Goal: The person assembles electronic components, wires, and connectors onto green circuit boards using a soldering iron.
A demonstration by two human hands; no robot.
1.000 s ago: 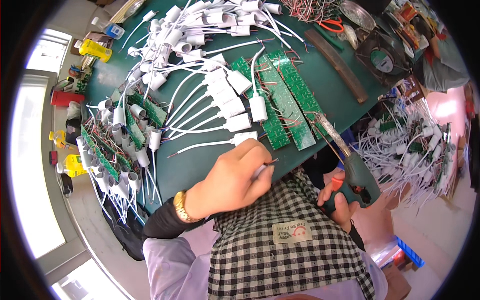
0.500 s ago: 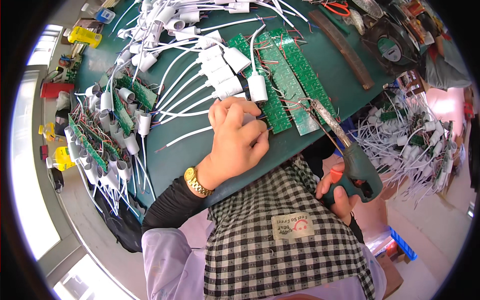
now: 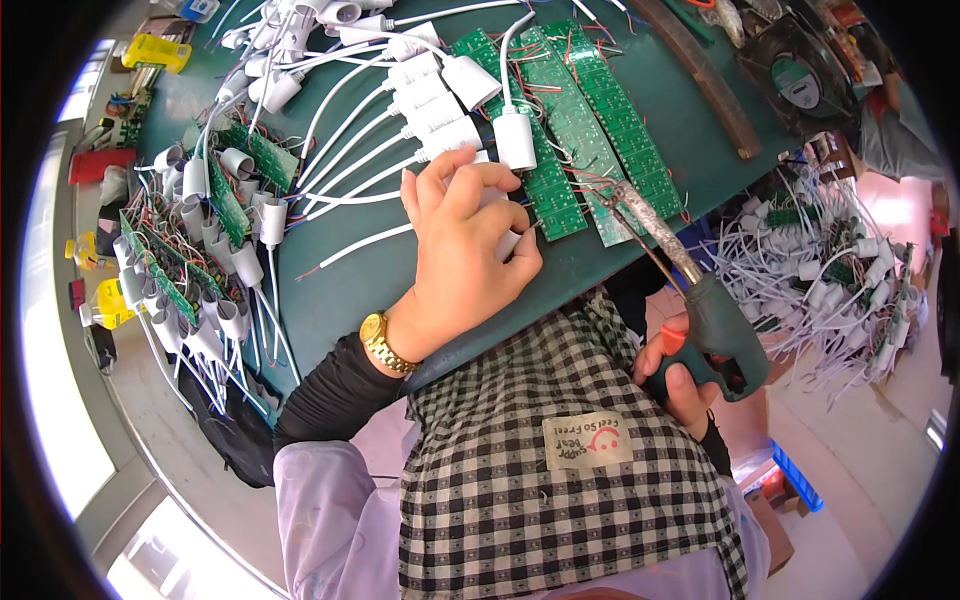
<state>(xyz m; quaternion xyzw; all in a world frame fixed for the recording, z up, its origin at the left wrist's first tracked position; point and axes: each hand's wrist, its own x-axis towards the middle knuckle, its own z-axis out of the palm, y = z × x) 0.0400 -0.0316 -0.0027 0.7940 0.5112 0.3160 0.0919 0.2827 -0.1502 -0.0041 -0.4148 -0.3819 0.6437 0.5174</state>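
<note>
My left hand (image 3: 465,240) is curled over a white lamp socket (image 3: 492,197) near the table's front edge; the fingers hide most of it. Its white cable (image 3: 365,240) leads off to the left. Just beyond lies a row of white sockets (image 3: 448,138) with cables, beside green circuit boards (image 3: 558,205). One more socket (image 3: 515,142) rests over the nearest board strip. In my right hand (image 3: 684,392) is a dark green soldering gun (image 3: 718,312) with a red trigger. Its metal tip (image 3: 612,197) points over the front end of the boards, close to thin red wires.
Bundles of wired sockets and boards (image 3: 215,250) crowd the left side, with more sockets (image 3: 300,30) heaped at the back. A curved brown strip (image 3: 700,75) and a black fan (image 3: 795,80) sit at right. Below them is another wired-socket pile (image 3: 820,270).
The left hand's fingers have lifted and spread somewhat over the socket. The view has shifted slightly, so the table items sit higher in the picture. The soldering gun stays in my right hand.
</note>
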